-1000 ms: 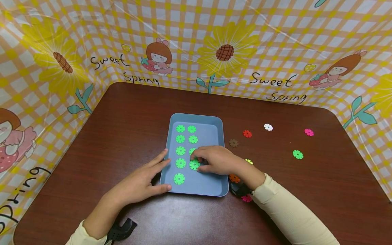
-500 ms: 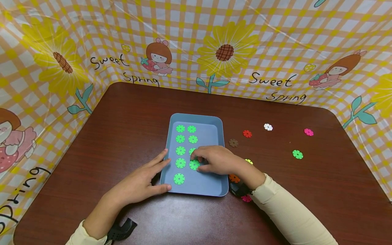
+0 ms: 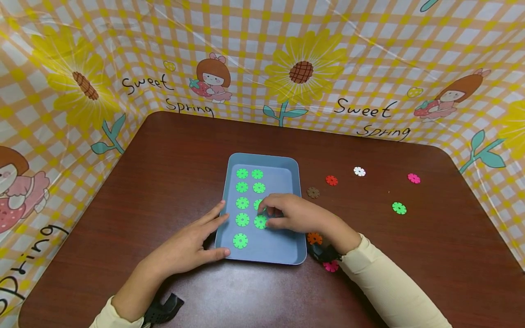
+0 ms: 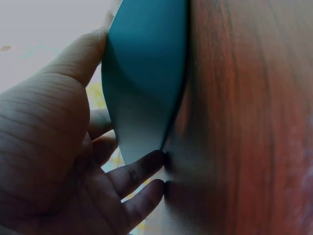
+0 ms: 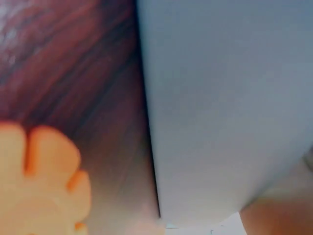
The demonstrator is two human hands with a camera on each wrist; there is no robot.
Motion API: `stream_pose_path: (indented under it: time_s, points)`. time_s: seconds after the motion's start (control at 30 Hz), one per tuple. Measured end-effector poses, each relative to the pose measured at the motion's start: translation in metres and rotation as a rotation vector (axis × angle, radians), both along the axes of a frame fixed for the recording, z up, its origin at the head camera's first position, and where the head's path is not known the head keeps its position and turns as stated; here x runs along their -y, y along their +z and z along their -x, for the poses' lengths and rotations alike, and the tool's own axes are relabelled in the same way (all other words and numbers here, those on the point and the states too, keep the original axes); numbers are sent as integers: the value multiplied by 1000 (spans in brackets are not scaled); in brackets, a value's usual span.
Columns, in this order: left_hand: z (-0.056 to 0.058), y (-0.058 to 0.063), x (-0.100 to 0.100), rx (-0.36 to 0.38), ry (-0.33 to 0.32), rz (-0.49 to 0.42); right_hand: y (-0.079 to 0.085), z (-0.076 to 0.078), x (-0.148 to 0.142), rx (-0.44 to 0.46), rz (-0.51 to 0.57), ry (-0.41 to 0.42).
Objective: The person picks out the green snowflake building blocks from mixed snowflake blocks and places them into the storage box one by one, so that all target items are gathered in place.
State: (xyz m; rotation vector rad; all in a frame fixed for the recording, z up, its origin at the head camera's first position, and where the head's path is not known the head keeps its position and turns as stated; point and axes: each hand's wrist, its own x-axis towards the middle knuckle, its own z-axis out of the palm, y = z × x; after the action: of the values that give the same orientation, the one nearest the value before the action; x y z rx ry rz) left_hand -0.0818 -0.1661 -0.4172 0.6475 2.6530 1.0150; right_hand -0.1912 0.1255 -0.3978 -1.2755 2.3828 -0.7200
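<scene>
In the head view a blue-grey tray (image 3: 279, 250) holds flat green notched discs in two columns; the left column includes a disc (image 3: 240, 241) near the front. My left hand (image 3: 184, 246) rests at the tray's left side with fingers spread. In the left wrist view its thumb (image 4: 80, 56) touches the tray's rim, and other fingers lie near the outer wall. My right hand (image 3: 293, 212) is over the tray, thumb and forefinger apart beside the front green disc (image 3: 260, 222) of the right column. It partly hides the disc behind. The right wrist view shows mostly tray wall (image 5: 220, 98).
Right of the tray lie a brown disc (image 3: 313, 192), a red disc (image 3: 331, 181), a white disc (image 3: 359, 171), a pink disc (image 3: 414, 178), a green disc (image 3: 399, 208) and an orange disc (image 3: 315, 238). Another pink disc (image 3: 331, 266) is partly under the right wrist's black strap.
My right hand has shifted slightly right, its fingertips moving a little off the front green disc. Its forearm now covers the yellow disc. The left hand stays at the tray.
</scene>
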Motion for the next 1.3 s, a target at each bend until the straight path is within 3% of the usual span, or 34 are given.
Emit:
stream_pose_path:
  time_s: [0.17,0.37,0.7,1.0,1.3]
  points:
    - [0,0,0,-1,-2,1,8,-1,-10,27,104,-34]
    - [0,0,0,3,0,8,15,-2,-28,-21,177,-91]
    - [0,-1,0,5,-3,5,21,-5,-66,-47,175,-185]
    - [0,-1,1,4,0,2,16,-13,-106,-125,141,-236]
    - [0,-1,1,1,-4,-4,11,-24,-151,-175,100,-353]
